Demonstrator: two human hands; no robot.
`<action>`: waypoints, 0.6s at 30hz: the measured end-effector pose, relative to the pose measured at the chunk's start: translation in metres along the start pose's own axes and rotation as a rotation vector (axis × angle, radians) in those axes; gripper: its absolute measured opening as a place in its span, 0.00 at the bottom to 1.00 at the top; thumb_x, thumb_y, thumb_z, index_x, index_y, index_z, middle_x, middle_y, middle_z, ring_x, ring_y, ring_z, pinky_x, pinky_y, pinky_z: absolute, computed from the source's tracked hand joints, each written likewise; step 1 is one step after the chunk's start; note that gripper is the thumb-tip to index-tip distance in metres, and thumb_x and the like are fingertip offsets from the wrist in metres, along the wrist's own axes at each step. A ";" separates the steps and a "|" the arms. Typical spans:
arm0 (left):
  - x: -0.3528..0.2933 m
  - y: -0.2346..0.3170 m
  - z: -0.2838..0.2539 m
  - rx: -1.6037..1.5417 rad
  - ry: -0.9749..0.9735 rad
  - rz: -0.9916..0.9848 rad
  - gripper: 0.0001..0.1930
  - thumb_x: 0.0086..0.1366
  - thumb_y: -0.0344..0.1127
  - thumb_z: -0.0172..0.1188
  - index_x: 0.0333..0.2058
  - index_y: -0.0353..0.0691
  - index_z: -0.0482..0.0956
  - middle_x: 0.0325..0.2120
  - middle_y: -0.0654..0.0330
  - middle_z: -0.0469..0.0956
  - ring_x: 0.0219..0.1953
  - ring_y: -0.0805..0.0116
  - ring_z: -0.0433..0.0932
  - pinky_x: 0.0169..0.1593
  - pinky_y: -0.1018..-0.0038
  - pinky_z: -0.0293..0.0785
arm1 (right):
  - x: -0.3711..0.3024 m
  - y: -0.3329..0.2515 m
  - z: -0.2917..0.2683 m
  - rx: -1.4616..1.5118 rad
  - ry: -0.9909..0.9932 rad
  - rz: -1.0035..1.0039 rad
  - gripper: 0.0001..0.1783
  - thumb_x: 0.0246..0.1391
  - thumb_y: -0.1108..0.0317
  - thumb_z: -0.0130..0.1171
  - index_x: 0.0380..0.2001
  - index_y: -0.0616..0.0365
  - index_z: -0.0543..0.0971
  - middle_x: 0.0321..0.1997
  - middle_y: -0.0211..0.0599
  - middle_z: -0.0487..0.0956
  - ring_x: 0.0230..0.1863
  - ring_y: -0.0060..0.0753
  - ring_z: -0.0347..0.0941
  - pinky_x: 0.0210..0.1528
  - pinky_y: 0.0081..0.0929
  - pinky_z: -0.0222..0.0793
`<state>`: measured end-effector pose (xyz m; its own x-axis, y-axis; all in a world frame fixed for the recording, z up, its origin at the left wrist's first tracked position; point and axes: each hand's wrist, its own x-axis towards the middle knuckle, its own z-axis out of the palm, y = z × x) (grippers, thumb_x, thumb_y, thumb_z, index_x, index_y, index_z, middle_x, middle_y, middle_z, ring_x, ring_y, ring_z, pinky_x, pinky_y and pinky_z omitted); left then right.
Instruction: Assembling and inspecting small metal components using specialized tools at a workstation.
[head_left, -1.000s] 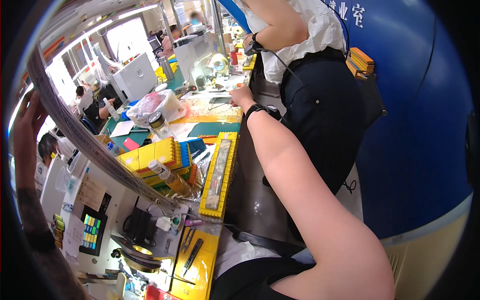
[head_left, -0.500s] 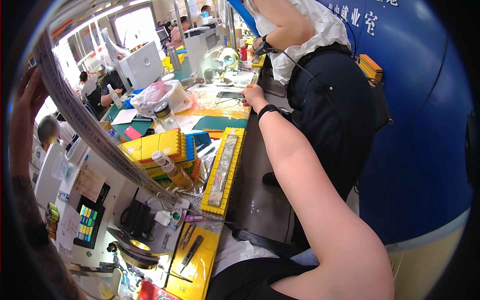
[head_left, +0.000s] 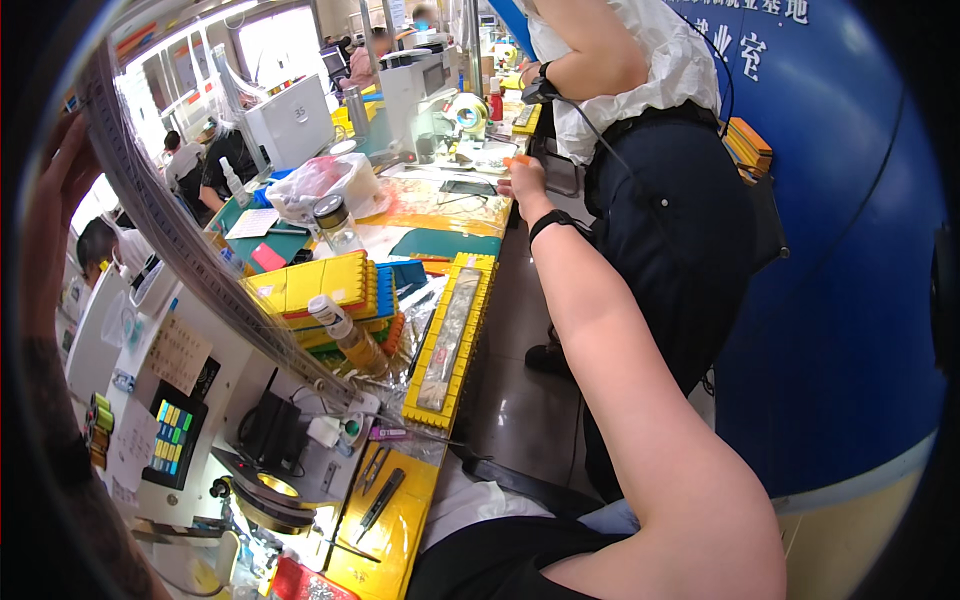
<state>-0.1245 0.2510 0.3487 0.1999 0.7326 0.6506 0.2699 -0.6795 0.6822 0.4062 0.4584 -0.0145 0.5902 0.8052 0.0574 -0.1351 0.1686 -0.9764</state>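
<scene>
My right arm reaches far forward along the table's right edge. At its end my right hand (head_left: 527, 186) is closed above that edge, with something small and orange at its fingertips; its kind is too small to make out. Just left of it a flat dark rectangular piece (head_left: 466, 187) lies on an orange-patterned mat (head_left: 430, 208). At the dim left rim my left hand (head_left: 68, 170) is raised beside a strip-hung upright post (head_left: 150, 190), its fingers stretched out. Nearer on the table lies a long yellow studded tray (head_left: 412, 405) with a grey strip inside.
A co-worker (head_left: 660, 190) in dark trousers stands close ahead on the right. Stacked yellow boxes (head_left: 325, 280), a pump bottle (head_left: 348, 335), a glass jar (head_left: 335, 222) and a white plastic bag (head_left: 315, 190) crowd the table. Tweezers (head_left: 382, 503) lie nearby; a blue wall (head_left: 850, 300) rises at right.
My right hand has moved right, away from the flat dark piece, and its fingers now point up at the table edge. The view has shifted slightly. My left hand stays raised.
</scene>
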 end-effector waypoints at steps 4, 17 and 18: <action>0.005 -0.003 -0.005 -0.041 -0.080 0.049 0.11 0.77 0.31 0.54 0.52 0.31 0.72 0.47 0.50 0.81 0.48 0.60 0.84 0.53 0.68 0.86 | 0.013 -0.018 -0.003 0.167 -0.052 -0.050 0.45 0.64 0.54 0.55 0.78 0.43 0.46 0.71 0.42 0.66 0.57 0.46 0.76 0.58 0.49 0.72; 0.029 -0.042 -0.047 0.129 0.071 -0.035 0.21 0.78 0.42 0.54 0.61 0.37 0.76 0.47 0.56 0.85 0.48 0.68 0.86 0.56 0.72 0.83 | -0.017 -0.093 0.043 0.357 -0.235 -0.180 0.75 0.47 0.40 0.75 0.78 0.38 0.26 0.82 0.50 0.42 0.76 0.62 0.54 0.70 0.72 0.46; 0.032 -0.048 -0.040 0.116 0.072 -0.016 0.20 0.78 0.42 0.54 0.61 0.36 0.76 0.46 0.55 0.85 0.47 0.68 0.86 0.56 0.72 0.83 | -0.018 -0.101 0.039 0.362 -0.222 -0.211 0.77 0.47 0.41 0.76 0.77 0.37 0.24 0.82 0.51 0.41 0.78 0.63 0.51 0.71 0.74 0.45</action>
<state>-0.1684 0.3050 0.3501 0.1280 0.7360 0.6648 0.3804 -0.6555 0.6524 0.3784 0.4492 0.0916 0.4553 0.8275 0.3284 -0.3229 0.4972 -0.8053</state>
